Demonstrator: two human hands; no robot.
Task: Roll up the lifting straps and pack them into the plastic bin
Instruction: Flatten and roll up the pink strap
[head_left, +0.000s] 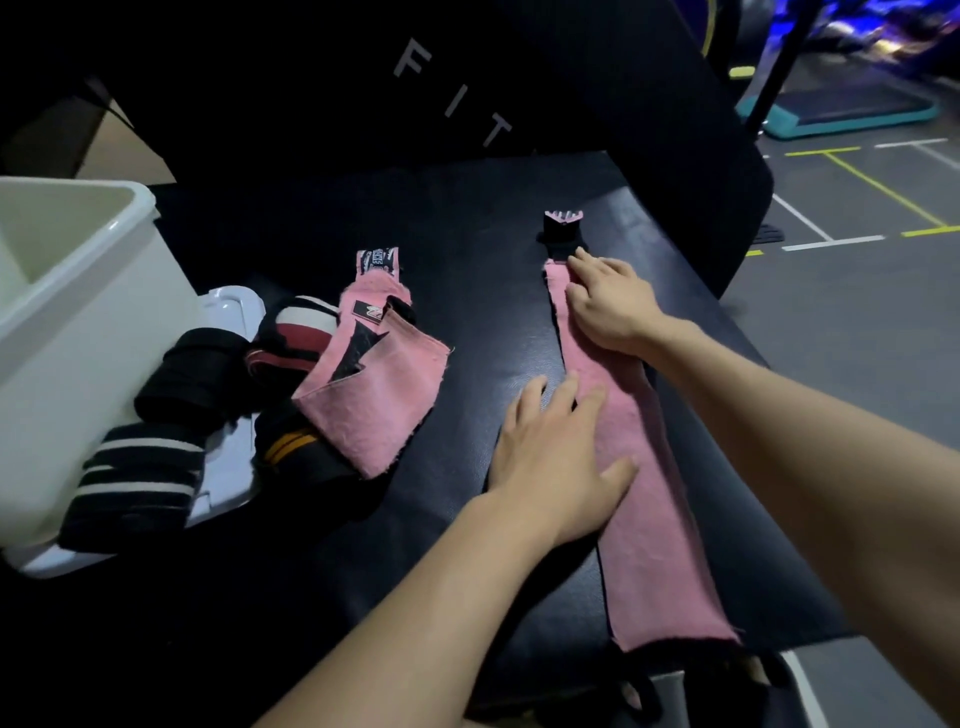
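Note:
A long pink lifting strap (660, 545) lies stretched out flat on the black padded bench (467, 234), its black end tab at the far end. My right hand (608, 306) presses flat on the strap near that far end. My left hand (556, 457) lies flat with straight fingers, partly on the strap's left edge near its middle. A second pink strap (379, 395) lies folded to the left. The white plastic bin (78, 332) stands at the far left.
Several black, striped and red-white wraps (156, 441) are piled on a white lid (228, 467) beside the bin. The bench's right edge drops to a grey gym floor with painted lines. A black upright pad rises behind the bench.

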